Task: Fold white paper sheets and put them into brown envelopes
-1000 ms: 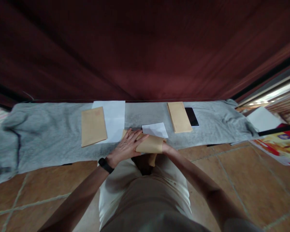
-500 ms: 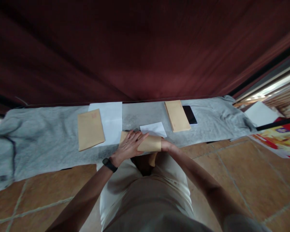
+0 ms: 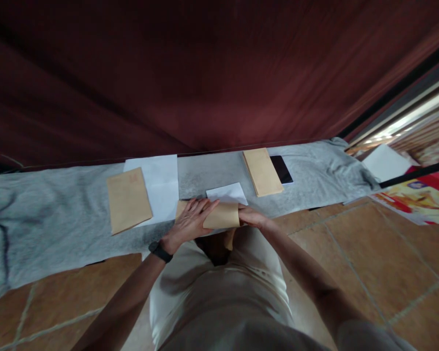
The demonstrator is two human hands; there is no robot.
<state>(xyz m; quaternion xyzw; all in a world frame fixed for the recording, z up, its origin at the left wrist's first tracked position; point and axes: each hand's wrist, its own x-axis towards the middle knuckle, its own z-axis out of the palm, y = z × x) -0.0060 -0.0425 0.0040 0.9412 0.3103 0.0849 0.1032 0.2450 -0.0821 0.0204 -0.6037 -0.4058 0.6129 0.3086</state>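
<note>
A brown paper envelope [image 3: 225, 215] lies at the near edge of the grey cloth, directly in front of me. My left hand [image 3: 193, 218] presses flat on its left part, fingers stretched out and slightly apart. At the envelope's right end is my right hand [image 3: 249, 216], its fingertips hidden in or behind the bulging open end. Just beyond the envelope lies a folded white paper [image 3: 227, 193], its near edge partly covered. To the left, another brown envelope [image 3: 129, 200] overlaps a large white sheet [image 3: 163, 185]. A stack of brown envelopes [image 3: 264, 171] sits to the right.
A dark phone [image 3: 282, 169] lies partly under the envelope stack. The grey cloth [image 3: 58, 214] covers the narrow bench and is wrinkled at both ends. A dark red curtain-like surface [image 3: 212, 78] rises behind. At the far right is a colourful printed package [image 3: 420, 197]; tiles [image 3: 380, 243] cover the floor.
My right hand has drawn slightly out of the envelope's right end, showing more of its fingers. My left hand stays flat on it. The whole view has shifted a little.
</note>
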